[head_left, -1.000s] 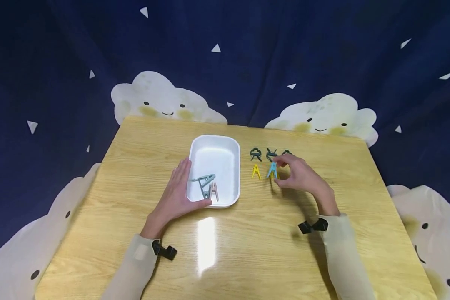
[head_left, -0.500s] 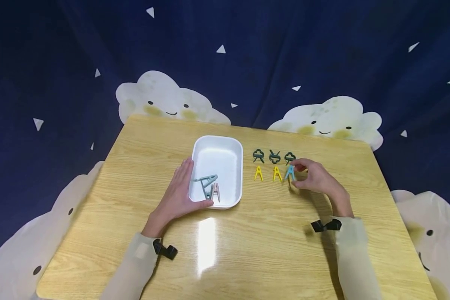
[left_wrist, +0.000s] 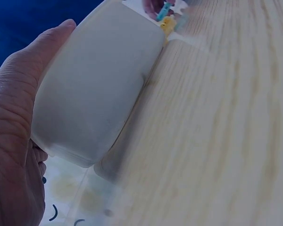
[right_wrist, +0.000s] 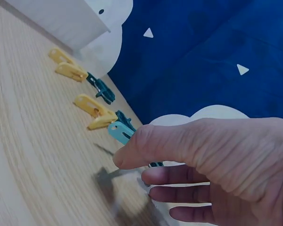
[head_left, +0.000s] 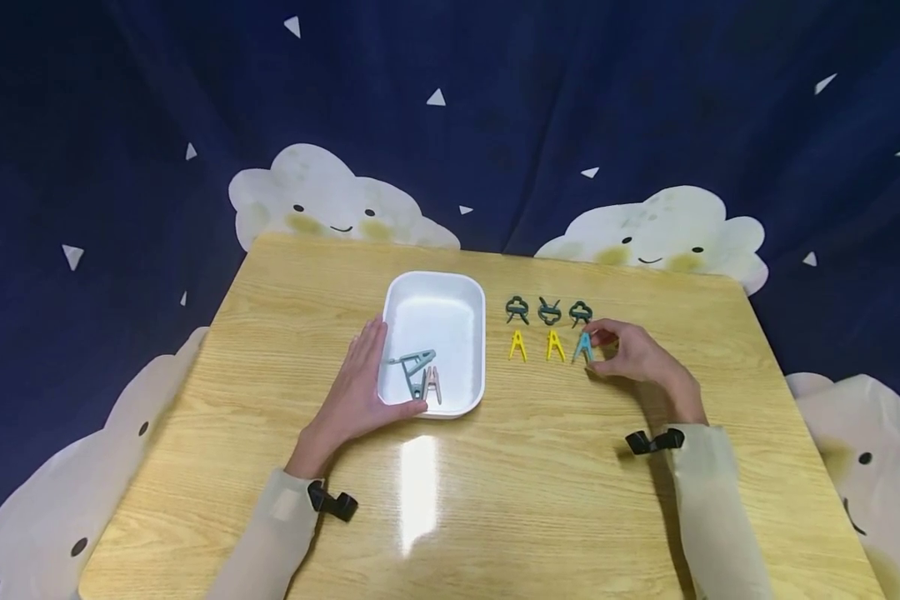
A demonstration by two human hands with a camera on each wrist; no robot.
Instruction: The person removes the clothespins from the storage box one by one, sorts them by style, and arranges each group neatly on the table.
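In the head view, the right hand [head_left: 633, 354] pinches a light-blue clothespin [head_left: 583, 347] between thumb and fingers at the right end of the nearer row on the table [head_left: 495, 500], level with two yellow clothespins [head_left: 517, 345] and just in front of the rightmost of three dark-green plant clips [head_left: 517, 311]. Laying out these rows seems well along: the back three are set, the blue piece is at its place or nearly so, and a pink clothespin [head_left: 431, 379] and grey-green clip pieces [head_left: 417, 361] are left in the white tray [head_left: 483, 354]; overlap makes their count uncertain. The right wrist bends inward, fingers arched. The left hand [head_left: 352, 392] rests at the tray's near-left corner, fingers extended along the side, thumb along the near rim, steadying rather than clasping. The left wrist view shows that thumb lying straight against the upright wall. In the right wrist view, the thumb covers much of the blue clothespin, other fingers bent beneath; whether it touches the wood cannot be told.
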